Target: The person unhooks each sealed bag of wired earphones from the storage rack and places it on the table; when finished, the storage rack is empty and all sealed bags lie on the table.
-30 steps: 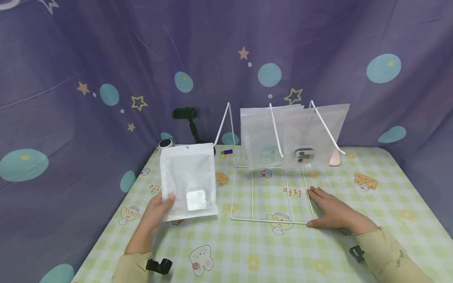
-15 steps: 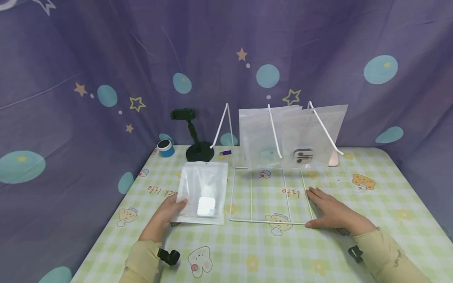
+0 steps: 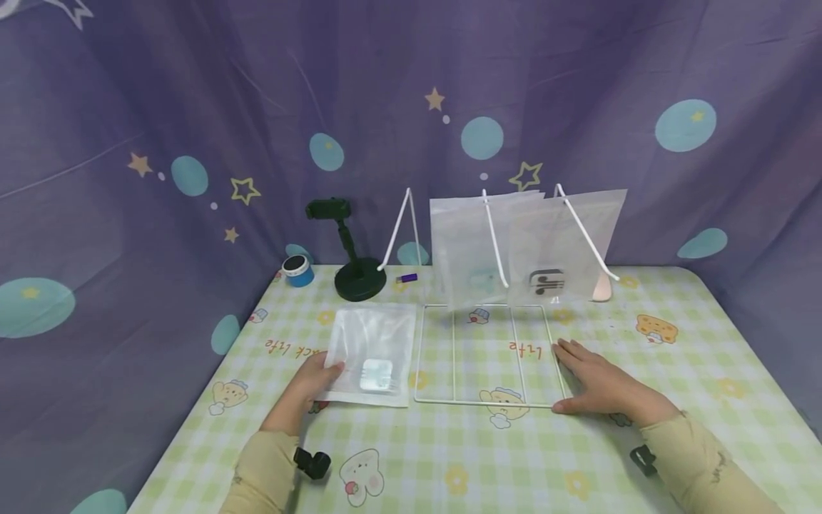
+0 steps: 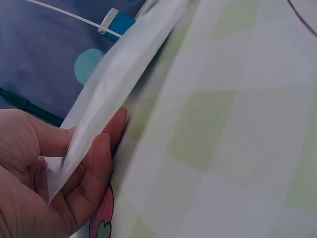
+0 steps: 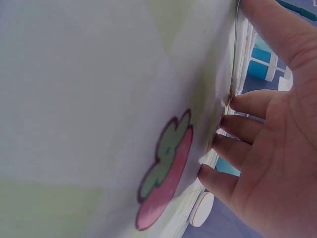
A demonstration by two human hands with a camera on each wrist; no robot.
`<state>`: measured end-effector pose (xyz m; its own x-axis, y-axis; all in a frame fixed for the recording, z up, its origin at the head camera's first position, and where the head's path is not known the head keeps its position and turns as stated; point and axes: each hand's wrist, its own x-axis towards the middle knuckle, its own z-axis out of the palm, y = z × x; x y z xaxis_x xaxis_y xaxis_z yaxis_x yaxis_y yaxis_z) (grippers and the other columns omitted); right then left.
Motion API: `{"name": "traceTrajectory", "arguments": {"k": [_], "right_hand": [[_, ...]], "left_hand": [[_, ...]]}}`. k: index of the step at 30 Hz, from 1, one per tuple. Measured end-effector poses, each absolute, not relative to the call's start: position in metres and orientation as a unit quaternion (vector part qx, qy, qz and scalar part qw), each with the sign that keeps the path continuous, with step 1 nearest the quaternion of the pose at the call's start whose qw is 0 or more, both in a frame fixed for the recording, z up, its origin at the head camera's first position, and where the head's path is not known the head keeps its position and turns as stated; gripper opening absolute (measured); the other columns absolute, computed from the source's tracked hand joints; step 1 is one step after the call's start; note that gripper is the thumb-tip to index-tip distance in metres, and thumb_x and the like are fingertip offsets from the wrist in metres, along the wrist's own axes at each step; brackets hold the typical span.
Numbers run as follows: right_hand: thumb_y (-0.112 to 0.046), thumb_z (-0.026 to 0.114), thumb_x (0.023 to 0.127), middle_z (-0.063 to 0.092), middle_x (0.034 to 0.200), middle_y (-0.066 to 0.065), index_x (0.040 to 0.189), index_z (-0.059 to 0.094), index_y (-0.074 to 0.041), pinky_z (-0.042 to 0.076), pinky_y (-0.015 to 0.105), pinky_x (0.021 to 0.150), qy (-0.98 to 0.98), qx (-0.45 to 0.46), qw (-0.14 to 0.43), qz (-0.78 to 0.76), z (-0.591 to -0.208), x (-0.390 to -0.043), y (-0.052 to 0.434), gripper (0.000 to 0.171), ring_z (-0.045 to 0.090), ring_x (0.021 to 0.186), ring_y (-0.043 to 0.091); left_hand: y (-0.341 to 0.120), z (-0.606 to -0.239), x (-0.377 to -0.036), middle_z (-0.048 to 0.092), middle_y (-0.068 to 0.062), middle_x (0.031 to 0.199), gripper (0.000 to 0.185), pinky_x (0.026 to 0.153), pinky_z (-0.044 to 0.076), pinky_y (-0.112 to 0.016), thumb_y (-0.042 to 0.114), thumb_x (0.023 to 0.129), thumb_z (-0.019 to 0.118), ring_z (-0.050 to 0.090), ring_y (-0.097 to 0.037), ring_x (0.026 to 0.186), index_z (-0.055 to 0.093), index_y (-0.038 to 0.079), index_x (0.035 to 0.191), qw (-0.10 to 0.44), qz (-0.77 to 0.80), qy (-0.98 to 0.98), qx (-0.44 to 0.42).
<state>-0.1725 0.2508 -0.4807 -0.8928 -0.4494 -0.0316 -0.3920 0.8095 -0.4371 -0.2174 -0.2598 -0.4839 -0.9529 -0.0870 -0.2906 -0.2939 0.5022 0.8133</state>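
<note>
While left hand pinches pouch corner, right hand presses rack.

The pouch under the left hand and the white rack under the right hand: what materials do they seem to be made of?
The pouch looks like thin frosted plastic film: it is translucent, slightly glossy, and a pale square item shows through it. The left hand pinches its corner. The white rack appears to be thin wire with a white coating, probably metal: slim straight rods form its base and hooks. The right hand rests flat at its edge.

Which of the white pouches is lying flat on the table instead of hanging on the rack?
The pouch pinched by the left hand, left of the wire rack; the other pouches hang upright on its prongs.
</note>
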Motion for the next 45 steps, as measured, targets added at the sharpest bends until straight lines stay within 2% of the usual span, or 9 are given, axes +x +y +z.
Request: {"name": "traceTrajectory", "arguments": {"k": [5, 9, 14, 19, 25, 32, 38, 45], "right_hand": [[-0.060, 0.078, 0.071, 0.027, 0.152, 0.032, 0.146, 0.035, 0.008, 0.030, 0.064, 0.103, 0.949, -0.217, 0.076, -0.214, -0.480, -0.173, 0.249, 0.110, 0.025, 0.136, 0.053], [-0.060, 0.078, 0.071, 0.027, 0.152, 0.031, 0.147, 0.034, 0.007, 0.030, 0.064, 0.103, 0.950, -0.213, 0.080, -0.213, -0.479, -0.172, 0.248, 0.110, 0.025, 0.136, 0.053], [-0.060, 0.078, 0.070, 0.028, 0.151, 0.031, 0.147, 0.035, 0.007, 0.031, 0.064, 0.103, 0.950, -0.217, 0.076, -0.211, -0.480, -0.173, 0.248, 0.111, 0.026, 0.136, 0.053], [-0.062, 0.078, 0.070, 0.028, 0.152, 0.031, 0.147, 0.035, 0.007, 0.030, 0.064, 0.103, 0.950, -0.216, 0.073, -0.212, -0.481, -0.173, 0.250, 0.111, 0.026, 0.137, 0.053], [-0.062, 0.077, 0.071, 0.027, 0.152, 0.031, 0.147, 0.034, 0.007, 0.030, 0.064, 0.103, 0.950, -0.216, 0.072, -0.215, -0.483, -0.174, 0.251, 0.112, 0.025, 0.137, 0.053], [-0.062, 0.076, 0.072, 0.025, 0.153, 0.031, 0.148, 0.033, 0.006, 0.030, 0.065, 0.103, 0.946, -0.215, 0.082, -0.227, -0.484, -0.174, 0.253, 0.111, 0.024, 0.137, 0.053], [-0.062, 0.076, 0.072, 0.024, 0.154, 0.030, 0.149, 0.032, 0.006, 0.029, 0.065, 0.103, 0.947, -0.215, 0.083, -0.226, -0.486, -0.174, 0.255, 0.111, 0.023, 0.138, 0.053], [-0.062, 0.076, 0.072, 0.024, 0.154, 0.029, 0.149, 0.032, 0.005, 0.029, 0.064, 0.104, 0.948, -0.210, 0.085, -0.223, -0.486, -0.174, 0.254, 0.111, 0.024, 0.138, 0.052]], "left_hand": [[-0.260, -0.484, -0.220, 0.058, -0.027, 0.124, 0.039, 0.090, 0.047, -0.048, 0.012, 0.096, 0.059, 0.060, -0.036, 0.106, 0.054, -0.009, 0.129, 0.095, 0.450, 0.879, -0.127], [-0.260, -0.477, -0.219, 0.057, -0.031, 0.122, 0.044, 0.095, 0.043, -0.054, 0.018, 0.091, 0.065, 0.056, -0.043, 0.110, 0.055, -0.011, 0.123, 0.057, 0.371, 0.919, -0.117], [-0.256, -0.461, -0.215, 0.065, -0.025, 0.112, 0.046, 0.086, 0.046, -0.052, 0.030, 0.090, 0.066, 0.061, -0.040, 0.101, 0.060, -0.005, 0.120, 0.020, 0.248, 0.963, -0.106], [-0.237, -0.442, -0.213, 0.067, -0.021, 0.107, 0.040, 0.082, 0.047, -0.051, 0.028, 0.092, 0.064, 0.062, -0.037, 0.096, 0.062, -0.003, 0.119, -0.017, 0.203, 0.977, -0.055], [-0.195, -0.430, -0.219, 0.067, -0.018, 0.114, 0.033, 0.086, 0.049, -0.049, 0.021, 0.091, 0.069, 0.064, -0.037, 0.101, 0.066, 0.002, 0.118, -0.065, 0.299, 0.950, 0.057], [-0.140, -0.420, -0.233, 0.065, -0.015, 0.120, 0.035, 0.085, 0.053, -0.044, 0.017, 0.092, 0.069, 0.063, -0.033, 0.104, 0.063, 0.004, 0.124, -0.075, 0.452, 0.875, 0.153], [-0.103, -0.419, -0.248, 0.062, -0.016, 0.126, 0.041, 0.088, 0.051, -0.045, 0.015, 0.092, 0.069, 0.060, -0.034, 0.110, 0.059, 0.002, 0.130, -0.072, 0.520, 0.838, 0.147], [-0.079, -0.421, -0.260, 0.062, -0.017, 0.124, 0.042, 0.094, 0.049, -0.042, 0.015, 0.092, 0.069, 0.060, -0.034, 0.111, 0.058, -0.001, 0.129, -0.065, 0.560, 0.818, 0.115]]}}
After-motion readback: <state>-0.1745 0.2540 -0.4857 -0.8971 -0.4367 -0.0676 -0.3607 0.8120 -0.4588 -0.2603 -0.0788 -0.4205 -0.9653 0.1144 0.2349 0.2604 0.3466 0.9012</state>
